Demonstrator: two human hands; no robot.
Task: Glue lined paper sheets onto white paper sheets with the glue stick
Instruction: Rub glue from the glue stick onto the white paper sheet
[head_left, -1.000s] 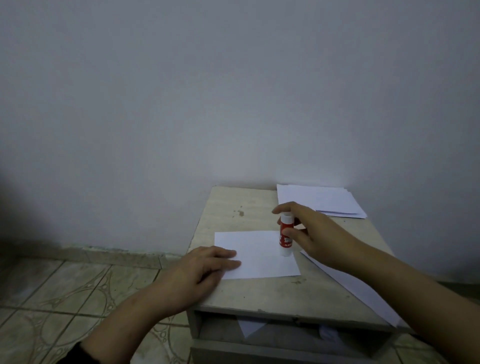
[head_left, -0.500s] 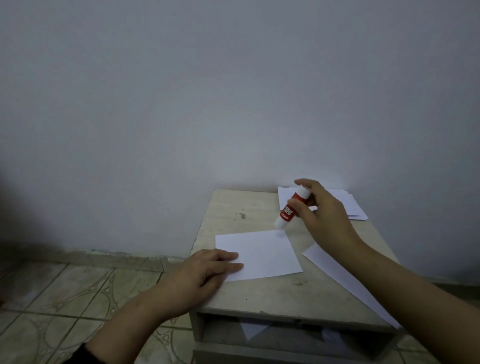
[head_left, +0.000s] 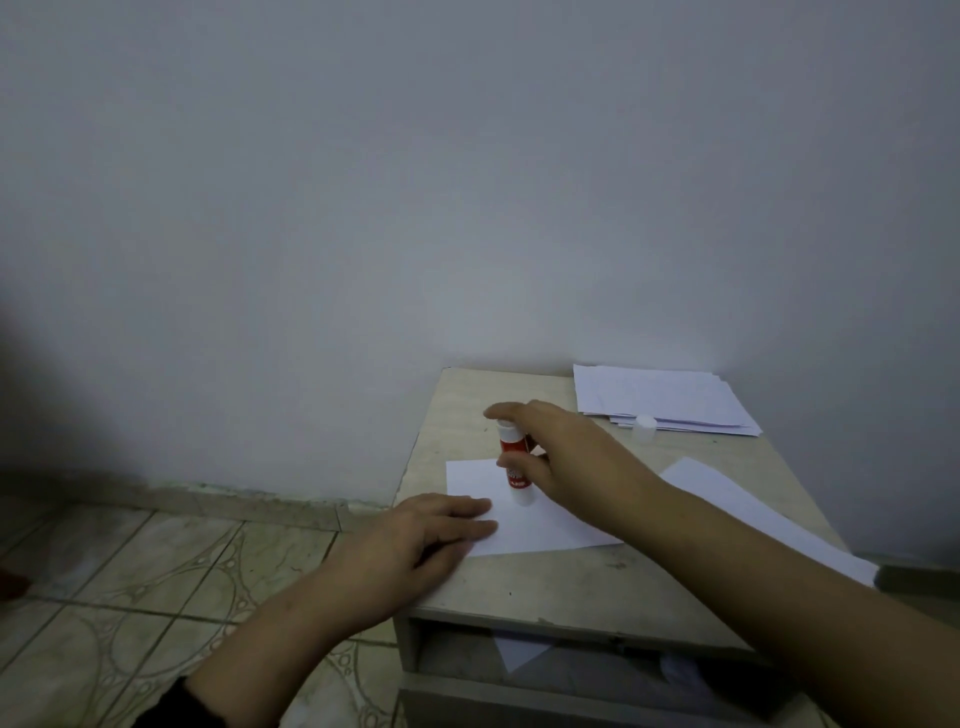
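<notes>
Right hand (head_left: 571, 457): fingers curled round the glue stick (head_left: 515, 467), index finger laid over its top end, thumb against its side; forearm crosses the desk from the near right corner.
Glue stick: red and white tube, close to upright, lower white end down on the white sheet (head_left: 540, 525); contact looks made, though the tip itself is too small to read.
Left hand (head_left: 415, 540): fingers nearly straight and together, pressing flat on the near left corner of the white sheet; nothing gripped. Wrist hangs over the desk's left edge.
White sheet: lies flat in the middle of the desk, slightly skewed, its right part hidden under the right forearm.
Second sheet (head_left: 753, 509): lies along the desk's right edge, running from mid-desk toward the near right corner, partly under the forearm; whether it is lined, cannot tell.
Paper stack (head_left: 660, 397): at the far right corner against the wall, sheets fanned unevenly; faint ruling may show, not certain.
Cap (head_left: 644, 426): small white cap, standing just at the stack's near edge, well apart from the glue stick.
Desk (head_left: 545, 587): pale worn top with dark specks; an open compartment under the near edge holds loose paper.
Surroundings: plain grey wall (head_left: 467, 208) behind; patterned floor tiles (head_left: 156, 571) to the left.
</notes>
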